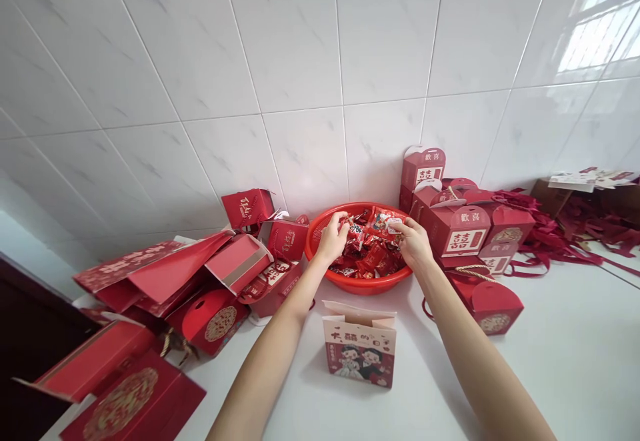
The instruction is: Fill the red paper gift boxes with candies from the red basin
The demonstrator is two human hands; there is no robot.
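Both of my hands are over a red plastic basket (367, 285) filled with red-wrapped candies (373, 259). My left hand (334, 237) is closed at the basket's left side, its thumb and fingers pinching a small red and white wrapped candy (353, 229). At the right side, my right hand (414, 241) has its fingers closed on a larger red candy packet (384, 222) with a printed figure. A small open-topped box (361, 354) with a cartoon couple stands upright on the white table, in front of the basket and between my forearms.
Red gift boxes (215, 321) lie piled at the left. More closed red boxes (463, 227) are stacked right of the basket. Dark red ribbons (545, 234) and a cardboard box (550, 197) are farther right. A tiled wall (300, 41) rises behind the white table (565, 347).
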